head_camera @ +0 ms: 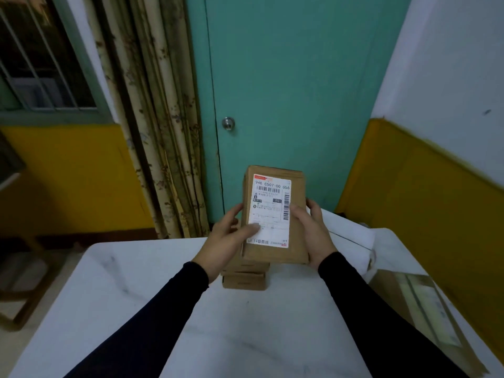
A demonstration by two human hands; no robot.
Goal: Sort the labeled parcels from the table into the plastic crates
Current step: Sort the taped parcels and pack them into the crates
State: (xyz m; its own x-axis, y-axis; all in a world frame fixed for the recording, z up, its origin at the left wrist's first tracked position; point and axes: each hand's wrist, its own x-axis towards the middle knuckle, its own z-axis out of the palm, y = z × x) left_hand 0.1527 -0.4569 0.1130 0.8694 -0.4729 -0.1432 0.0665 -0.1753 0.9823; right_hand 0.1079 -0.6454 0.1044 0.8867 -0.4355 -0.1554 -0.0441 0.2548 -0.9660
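Above white table (163,296), labeled parcel (275,214) in two-handed grip: left hand (226,241), right hand (313,227), fingers curled around its sides.

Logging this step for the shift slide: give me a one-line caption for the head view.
Both hands, left and right, hold a labeled cardboard parcel above stacked parcels on the white table.

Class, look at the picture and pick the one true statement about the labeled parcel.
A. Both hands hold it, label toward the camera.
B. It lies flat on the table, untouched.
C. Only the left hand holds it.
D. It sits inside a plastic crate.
A: the left hand and right hand grip opposite sides of the labeled parcel, raised above the stacked boxes with its white label facing the camera.
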